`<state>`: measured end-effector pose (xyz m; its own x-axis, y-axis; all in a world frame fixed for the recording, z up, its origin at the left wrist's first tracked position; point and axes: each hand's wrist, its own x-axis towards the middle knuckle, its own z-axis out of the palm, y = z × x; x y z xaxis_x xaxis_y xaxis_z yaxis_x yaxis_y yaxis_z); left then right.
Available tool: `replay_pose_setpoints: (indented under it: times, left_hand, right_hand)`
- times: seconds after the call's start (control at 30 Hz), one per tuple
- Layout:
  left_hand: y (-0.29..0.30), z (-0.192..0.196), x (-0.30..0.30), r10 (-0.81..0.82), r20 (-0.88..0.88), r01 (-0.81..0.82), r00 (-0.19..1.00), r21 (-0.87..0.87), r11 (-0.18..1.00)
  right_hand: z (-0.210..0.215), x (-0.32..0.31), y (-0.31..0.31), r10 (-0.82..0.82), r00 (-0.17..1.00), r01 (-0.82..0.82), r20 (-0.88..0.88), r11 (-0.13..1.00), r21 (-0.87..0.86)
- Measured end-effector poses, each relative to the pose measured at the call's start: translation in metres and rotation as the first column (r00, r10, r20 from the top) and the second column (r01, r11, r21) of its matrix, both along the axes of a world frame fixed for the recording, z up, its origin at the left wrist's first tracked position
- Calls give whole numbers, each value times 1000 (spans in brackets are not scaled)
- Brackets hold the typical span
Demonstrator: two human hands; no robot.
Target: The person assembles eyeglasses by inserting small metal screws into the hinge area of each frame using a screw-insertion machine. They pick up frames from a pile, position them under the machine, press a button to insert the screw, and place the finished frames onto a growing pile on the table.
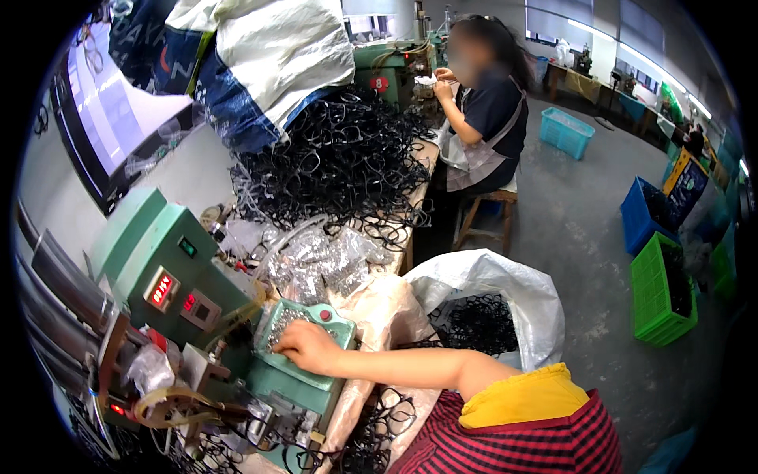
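Note:
My right hand (308,347) reaches over the green machine's top, its bent fingertips down among small shiny metal parts (286,317) in a shallow green tray (341,325). The fingers are drawn together; what they pinch, if anything, is hidden. My right forearm comes in from the lower right, with a yellow oversleeve pushed up above the elbow. Below the tray, black eyeglass frames (387,415) lie at the bench edge, near the machine's metal fixture (260,419). My left hand does not show.
A big heap of black eyeglass frames (332,158) covers the far bench, with clear plastic bags (324,265) before it. A white sack (537,300) of black frames stands right of the bench. Beyond, a person (489,110) sits at another machine. Green (659,292) and blue crates stand at right.

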<state>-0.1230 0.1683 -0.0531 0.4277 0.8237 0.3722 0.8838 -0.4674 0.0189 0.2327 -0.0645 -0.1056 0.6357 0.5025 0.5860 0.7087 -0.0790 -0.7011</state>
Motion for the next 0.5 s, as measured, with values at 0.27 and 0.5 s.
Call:
replay_pose_setpoints:
  times: [0.27, 0.5]
  left_hand:
    - [9, -30, -4, -9, 366, 53, 931, -111, 992]
    - [24, -54, -7, 88, 779, 210, 621, -274, 939]
  right_hand:
    - [11, -3, -90, -27, 985, 18, -168, 998, -55]
    - [84, -42, 4, 406, 908, -386, -102, 907, 171]
